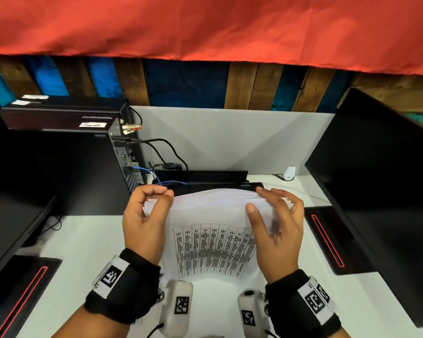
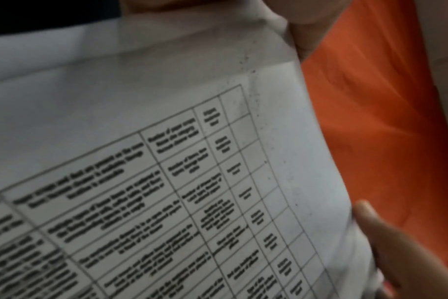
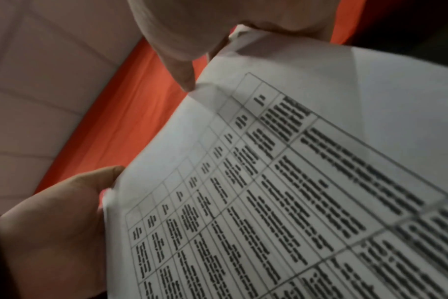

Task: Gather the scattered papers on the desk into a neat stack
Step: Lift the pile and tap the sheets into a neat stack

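Note:
A stack of white papers [image 1: 213,242] stands on its lower edge at the middle of the white desk [image 1: 88,240], bowed, its front sheet printed with a table. My left hand [image 1: 156,197] grips the stack's upper left corner, fingers curled over the top edge. On the upper right side my right hand [image 1: 264,201] holds it, thumb on the front sheet and fingers behind, slightly blurred. The left wrist view shows the printed sheet [image 2: 166,141] with my thumb [image 2: 386,242] at its edge. In the right wrist view the sheet [image 3: 294,161] sits between thumb [image 3: 64,212] and a fingertip [image 3: 182,68].
A black computer tower [image 1: 71,167] with cables [image 1: 161,147] stands at the left, and a flat black device [image 1: 205,181] lies just behind the stack. Black monitors flank the desk at the left [image 1: 10,215] and the right [image 1: 376,191]. A red cloth [image 1: 205,25] hangs overhead.

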The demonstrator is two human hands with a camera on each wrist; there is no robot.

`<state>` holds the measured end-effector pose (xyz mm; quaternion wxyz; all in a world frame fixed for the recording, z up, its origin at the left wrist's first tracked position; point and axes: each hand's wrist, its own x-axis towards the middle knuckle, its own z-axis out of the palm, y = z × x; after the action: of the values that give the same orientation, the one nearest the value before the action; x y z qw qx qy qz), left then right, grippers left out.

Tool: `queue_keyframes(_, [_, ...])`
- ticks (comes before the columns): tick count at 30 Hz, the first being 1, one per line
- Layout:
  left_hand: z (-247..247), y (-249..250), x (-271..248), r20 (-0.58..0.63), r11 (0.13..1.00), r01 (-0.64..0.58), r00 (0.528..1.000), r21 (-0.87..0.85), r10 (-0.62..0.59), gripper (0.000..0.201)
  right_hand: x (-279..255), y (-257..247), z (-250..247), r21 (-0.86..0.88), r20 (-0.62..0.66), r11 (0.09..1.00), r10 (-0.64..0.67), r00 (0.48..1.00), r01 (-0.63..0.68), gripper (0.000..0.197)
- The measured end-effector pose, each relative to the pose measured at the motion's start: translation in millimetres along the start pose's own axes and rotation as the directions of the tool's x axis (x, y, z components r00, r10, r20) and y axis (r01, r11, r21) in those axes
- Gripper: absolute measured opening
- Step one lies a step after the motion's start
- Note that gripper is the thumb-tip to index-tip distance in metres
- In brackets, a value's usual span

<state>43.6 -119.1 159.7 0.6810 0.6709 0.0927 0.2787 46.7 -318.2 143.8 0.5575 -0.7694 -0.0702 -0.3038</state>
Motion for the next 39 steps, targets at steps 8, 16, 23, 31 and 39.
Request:
queue_keyframes(8, [0,1,0,-0.055,0.989,0.132,0.989,-0.07,-0.136,0.02,-7,2,-4,0.031,-0.001,0.999,0.039,0.999,-0.039,0.035])
queue_keyframes(16, [-1,0,-12,0.052,0.997,0.06,0.997,-0.04,-0.058,0.068,-11,-3,-4,0.069,-0.005,0.998,0.006,1.0,-0.006,0.033])
queue_keyframes(23, [-3,1,-15,0.082,0.997,0.043,0.996,-0.06,-0.038,0.062,-4,-2,-8,0.088,0.033,0.995,0.036,0.999,-0.039,0.029])
queue_keyframes(31, [-4,-3,-12,0.09,0.995,0.066,0.994,-0.08,-0.059,0.066,-7,1,-6,0.122,0.009,0.989,0.082,0.997,-0.082,0.056])
queue_keyframes(39, [-5,-17,-18,0.183,0.982,0.089,0.981,-0.167,-0.058,0.086,-13,5,-2,0.264,0.057,0.939,0.214,0.975,-0.222,0.068])
